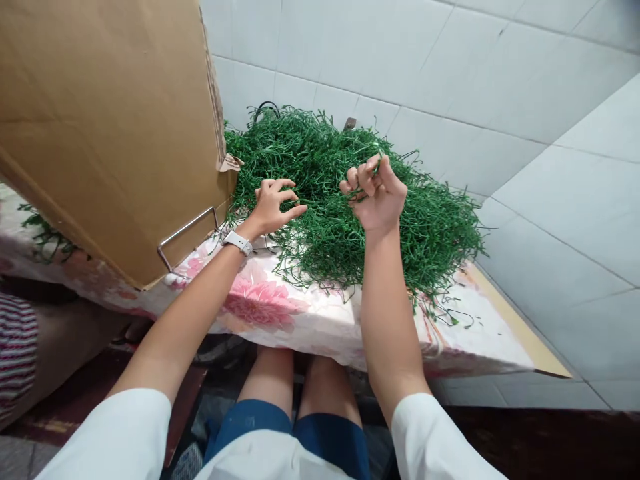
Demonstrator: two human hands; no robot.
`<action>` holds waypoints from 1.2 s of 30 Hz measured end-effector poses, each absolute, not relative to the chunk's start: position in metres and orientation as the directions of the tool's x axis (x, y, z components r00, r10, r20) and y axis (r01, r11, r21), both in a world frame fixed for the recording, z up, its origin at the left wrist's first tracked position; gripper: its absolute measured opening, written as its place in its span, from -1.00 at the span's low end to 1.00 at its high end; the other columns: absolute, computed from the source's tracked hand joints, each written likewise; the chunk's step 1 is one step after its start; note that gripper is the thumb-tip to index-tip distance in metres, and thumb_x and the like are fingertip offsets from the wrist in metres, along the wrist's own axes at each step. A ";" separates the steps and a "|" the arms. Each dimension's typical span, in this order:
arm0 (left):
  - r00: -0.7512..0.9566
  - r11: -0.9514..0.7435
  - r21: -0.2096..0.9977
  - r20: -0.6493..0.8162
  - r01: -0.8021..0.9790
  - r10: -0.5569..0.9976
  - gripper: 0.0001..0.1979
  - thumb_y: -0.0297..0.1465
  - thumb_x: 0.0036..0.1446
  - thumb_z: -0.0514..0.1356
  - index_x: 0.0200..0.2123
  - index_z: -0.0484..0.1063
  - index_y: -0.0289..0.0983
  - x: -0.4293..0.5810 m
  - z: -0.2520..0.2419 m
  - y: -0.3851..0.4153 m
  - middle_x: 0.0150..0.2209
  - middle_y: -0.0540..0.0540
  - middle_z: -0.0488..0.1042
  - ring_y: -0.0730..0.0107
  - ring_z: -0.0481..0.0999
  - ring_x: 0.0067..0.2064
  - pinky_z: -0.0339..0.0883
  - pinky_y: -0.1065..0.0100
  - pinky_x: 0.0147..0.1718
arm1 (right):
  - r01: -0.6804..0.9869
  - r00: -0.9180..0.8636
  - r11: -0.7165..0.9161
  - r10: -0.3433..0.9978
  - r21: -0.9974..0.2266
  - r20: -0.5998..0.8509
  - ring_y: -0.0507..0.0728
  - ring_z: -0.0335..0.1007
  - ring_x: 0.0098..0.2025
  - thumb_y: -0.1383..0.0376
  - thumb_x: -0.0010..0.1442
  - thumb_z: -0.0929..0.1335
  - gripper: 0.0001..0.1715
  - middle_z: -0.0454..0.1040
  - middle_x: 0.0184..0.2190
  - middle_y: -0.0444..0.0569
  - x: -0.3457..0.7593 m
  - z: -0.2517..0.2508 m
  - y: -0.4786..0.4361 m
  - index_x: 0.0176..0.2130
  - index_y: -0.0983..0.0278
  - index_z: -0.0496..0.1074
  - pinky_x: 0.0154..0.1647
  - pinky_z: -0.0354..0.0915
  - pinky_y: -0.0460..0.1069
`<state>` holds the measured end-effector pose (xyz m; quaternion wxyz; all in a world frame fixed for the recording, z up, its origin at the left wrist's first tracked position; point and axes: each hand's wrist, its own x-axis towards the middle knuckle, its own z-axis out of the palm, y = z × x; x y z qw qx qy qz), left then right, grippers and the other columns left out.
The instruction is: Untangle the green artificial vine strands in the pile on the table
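A big tangled heap of thin green strands (345,200) lies on a table covered with a pink-flowered cloth (280,307). My left hand (274,205), with a white watch on its wrist, rests on the heap's left side with fingers curled and pinching strands. My right hand (376,193) is raised over the middle of the heap, palm toward me, fingers closed on a small bunch of green strands.
A large cardboard box (110,120) stands tilted at the left, with a metal handle (187,233) at its lower edge. White tiled walls (500,100) close in behind and to the right. A person in a striped garment (17,347) sits at far left.
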<state>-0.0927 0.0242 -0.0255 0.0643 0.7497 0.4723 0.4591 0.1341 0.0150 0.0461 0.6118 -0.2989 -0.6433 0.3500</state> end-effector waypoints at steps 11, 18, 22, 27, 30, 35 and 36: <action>0.495 -0.446 0.893 0.417 -0.066 0.762 -0.48 0.11 0.04 0.38 -0.52 0.50 -0.25 -0.088 0.005 -0.014 -0.68 -0.02 0.38 0.45 0.37 -0.61 0.26 0.29 -0.49 | -0.229 -0.099 0.316 0.933 -0.921 0.345 0.01 0.41 -0.32 0.11 0.44 0.22 -0.68 0.54 -0.21 -0.09 0.124 0.035 0.035 0.00 0.10 0.48 -0.20 0.41 -0.08; 0.191 -0.188 0.809 0.345 -0.556 0.919 -0.56 -0.11 0.51 -0.09 -0.21 0.51 -0.15 -0.070 0.032 -0.019 -0.64 0.09 0.10 0.59 0.17 -0.67 0.22 0.49 -0.64 | -0.291 -0.393 -0.003 0.912 -0.957 0.116 0.03 0.51 -0.32 -0.37 0.32 0.15 -0.17 0.61 -0.30 -0.03 0.089 0.019 0.038 -0.13 0.23 0.55 -0.26 0.43 -0.08; -0.045 -0.232 0.656 0.289 -0.719 0.956 -0.63 -0.20 0.55 -0.12 -0.05 0.45 -0.15 -0.067 0.050 0.015 -0.54 0.09 0.21 0.68 0.17 -0.62 0.18 0.61 -0.63 | -0.178 -0.456 0.006 0.885 -0.984 0.088 0.13 0.59 -0.20 -0.48 0.16 0.22 -0.04 0.64 -0.28 0.06 0.082 0.020 0.028 -0.10 0.27 0.55 -0.24 0.46 -0.04; -0.226 -0.338 0.687 0.251 -0.643 0.941 -0.69 -0.28 0.52 -0.06 0.19 0.35 -0.02 -0.090 0.031 0.070 -0.32 0.01 0.52 0.62 0.31 -0.51 0.37 0.55 -0.44 | -0.148 -0.574 0.030 0.811 -0.989 0.111 0.01 0.50 -0.38 -0.14 0.14 0.52 -0.41 0.64 -0.31 -0.04 0.080 0.017 0.023 -0.11 0.27 0.51 -0.33 0.38 -0.09; -0.232 -0.314 0.753 0.217 -0.578 0.948 -0.66 -0.34 0.50 -0.05 0.25 0.28 0.02 -0.097 0.012 0.087 -0.23 0.03 0.56 0.62 0.37 -0.47 0.36 0.52 -0.37 | -0.084 -0.585 0.087 0.802 -0.993 0.120 -0.07 0.38 -0.45 0.16 0.20 0.55 -0.69 0.57 -0.44 -0.15 0.076 0.012 0.025 -0.19 0.29 0.51 -0.37 0.28 -0.14; -0.284 -0.270 0.802 0.131 -0.533 0.950 -0.70 -0.29 0.52 -0.10 0.21 0.22 -0.01 -0.084 -0.005 0.092 -0.22 0.02 0.58 0.55 0.41 -0.46 0.39 0.45 -0.36 | 0.049 -0.418 0.145 0.902 -0.988 0.112 -0.04 0.30 -0.49 0.22 0.29 0.50 -0.71 0.48 -0.51 -0.11 0.067 0.010 0.027 -0.40 0.30 0.44 -0.44 0.22 -0.09; -0.276 -0.263 0.812 0.131 -0.521 0.952 -0.72 -0.26 0.52 -0.09 0.19 0.24 -0.02 -0.081 -0.006 0.092 -0.21 0.02 0.59 0.53 0.43 -0.45 0.40 0.43 -0.35 | 0.075 -0.377 0.147 0.920 -0.986 0.109 -0.03 0.28 -0.50 0.25 0.29 0.50 -0.68 0.47 -0.52 -0.11 0.066 0.010 0.027 -0.44 0.30 0.42 -0.45 0.21 -0.07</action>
